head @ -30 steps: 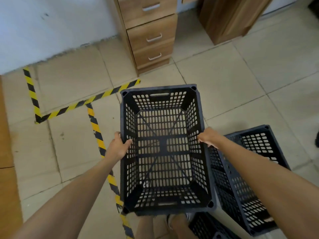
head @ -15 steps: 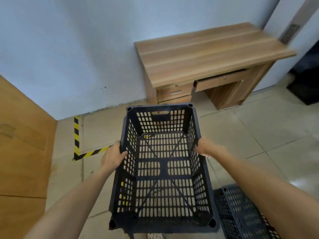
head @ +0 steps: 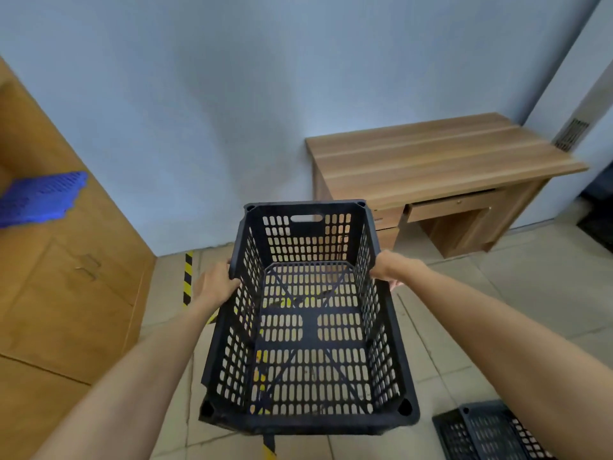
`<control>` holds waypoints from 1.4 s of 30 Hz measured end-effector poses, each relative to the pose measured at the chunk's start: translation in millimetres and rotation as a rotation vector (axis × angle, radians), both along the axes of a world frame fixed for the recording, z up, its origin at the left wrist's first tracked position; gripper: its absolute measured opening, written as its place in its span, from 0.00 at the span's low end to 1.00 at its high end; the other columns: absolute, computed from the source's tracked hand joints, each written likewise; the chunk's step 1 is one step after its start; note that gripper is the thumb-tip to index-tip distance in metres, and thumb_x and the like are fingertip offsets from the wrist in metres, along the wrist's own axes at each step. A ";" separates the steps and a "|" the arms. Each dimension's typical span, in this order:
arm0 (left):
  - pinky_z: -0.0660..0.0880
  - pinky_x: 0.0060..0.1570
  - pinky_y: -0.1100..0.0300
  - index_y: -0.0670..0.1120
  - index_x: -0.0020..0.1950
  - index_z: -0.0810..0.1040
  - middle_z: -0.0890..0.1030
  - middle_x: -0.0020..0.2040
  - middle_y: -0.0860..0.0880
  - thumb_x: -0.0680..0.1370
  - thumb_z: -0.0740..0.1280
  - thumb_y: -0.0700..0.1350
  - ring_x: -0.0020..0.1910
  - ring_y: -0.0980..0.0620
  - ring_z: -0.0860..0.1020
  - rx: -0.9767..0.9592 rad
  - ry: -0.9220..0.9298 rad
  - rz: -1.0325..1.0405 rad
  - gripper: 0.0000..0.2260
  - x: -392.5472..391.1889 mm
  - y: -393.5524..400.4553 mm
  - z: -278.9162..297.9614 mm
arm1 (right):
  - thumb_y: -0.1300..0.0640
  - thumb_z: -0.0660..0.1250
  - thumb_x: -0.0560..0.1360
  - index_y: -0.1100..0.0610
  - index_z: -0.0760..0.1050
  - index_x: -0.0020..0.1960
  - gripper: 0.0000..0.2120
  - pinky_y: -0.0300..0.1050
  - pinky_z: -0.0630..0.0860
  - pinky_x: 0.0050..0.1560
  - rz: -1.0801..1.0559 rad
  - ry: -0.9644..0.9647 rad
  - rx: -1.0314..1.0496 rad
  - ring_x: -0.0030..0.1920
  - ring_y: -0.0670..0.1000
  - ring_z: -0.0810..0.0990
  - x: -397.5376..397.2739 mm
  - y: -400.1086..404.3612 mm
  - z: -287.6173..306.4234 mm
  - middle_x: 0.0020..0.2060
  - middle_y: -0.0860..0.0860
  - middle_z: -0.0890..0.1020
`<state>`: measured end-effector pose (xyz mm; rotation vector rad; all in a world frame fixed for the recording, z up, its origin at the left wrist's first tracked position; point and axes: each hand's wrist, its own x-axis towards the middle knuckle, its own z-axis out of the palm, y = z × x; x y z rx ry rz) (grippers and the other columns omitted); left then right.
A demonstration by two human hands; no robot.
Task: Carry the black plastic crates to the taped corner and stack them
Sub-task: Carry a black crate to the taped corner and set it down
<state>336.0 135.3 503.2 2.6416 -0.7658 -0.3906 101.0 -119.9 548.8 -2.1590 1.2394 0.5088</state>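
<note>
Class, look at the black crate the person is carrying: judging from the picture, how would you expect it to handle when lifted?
The black crate is probably light for its size: walls and floor are all slots, and it is empty. It likely stays stiff, since it keeps a square shape held only by the left hand and right hand at its sides. Being deep, it may tilt.

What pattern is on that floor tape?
Diagonal yellow and black stripes on the floor tape, clearest in the head view.

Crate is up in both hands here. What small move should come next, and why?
Probably a step forward and left toward the taped corner. The black crate is held level by the left hand and right hand on its side walls. The yellow-black tape by the wall lies ahead-left, with nothing stacked there yet.
</note>
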 end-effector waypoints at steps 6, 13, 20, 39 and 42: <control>0.77 0.52 0.48 0.51 0.63 0.72 0.80 0.55 0.47 0.71 0.69 0.47 0.52 0.42 0.80 0.017 -0.067 0.060 0.20 33.5 19.1 3.6 | 0.57 0.61 0.80 0.65 0.74 0.59 0.13 0.48 0.82 0.49 0.045 -0.016 0.002 0.50 0.57 0.83 33.4 9.2 0.9 0.54 0.60 0.80; 0.79 0.51 0.47 0.51 0.60 0.72 0.82 0.49 0.48 0.68 0.71 0.44 0.48 0.43 0.80 0.002 -0.030 0.178 0.21 88.1 16.5 -40.3 | 0.55 0.57 0.82 0.61 0.75 0.48 0.13 0.49 0.80 0.55 0.202 0.054 -0.045 0.52 0.57 0.83 89.5 -4.6 -19.1 0.52 0.58 0.81; 0.78 0.54 0.46 0.48 0.60 0.73 0.81 0.52 0.46 0.71 0.73 0.42 0.52 0.43 0.79 0.063 0.027 0.258 0.19 128.0 -12.5 -61.7 | 0.56 0.59 0.81 0.61 0.74 0.50 0.09 0.43 0.78 0.38 0.221 0.096 0.110 0.40 0.53 0.80 164.6 -55.5 -47.4 0.45 0.56 0.79; 0.72 0.47 0.53 0.50 0.62 0.68 0.80 0.50 0.47 0.78 0.64 0.52 0.48 0.44 0.79 0.116 0.085 0.444 0.15 287.3 -45.4 -62.2 | 0.58 0.63 0.79 0.57 0.68 0.43 0.07 0.55 0.79 0.58 0.217 -0.002 0.311 0.56 0.60 0.81 363.0 -106.6 -63.6 0.55 0.60 0.79; 0.77 0.54 0.46 0.49 0.62 0.69 0.80 0.54 0.46 0.76 0.66 0.51 0.51 0.43 0.79 0.070 0.150 0.395 0.16 346.5 -46.1 -68.0 | 0.59 0.61 0.80 0.58 0.70 0.45 0.06 0.53 0.80 0.57 0.186 0.020 0.299 0.54 0.59 0.82 406.8 -108.9 -66.2 0.55 0.61 0.80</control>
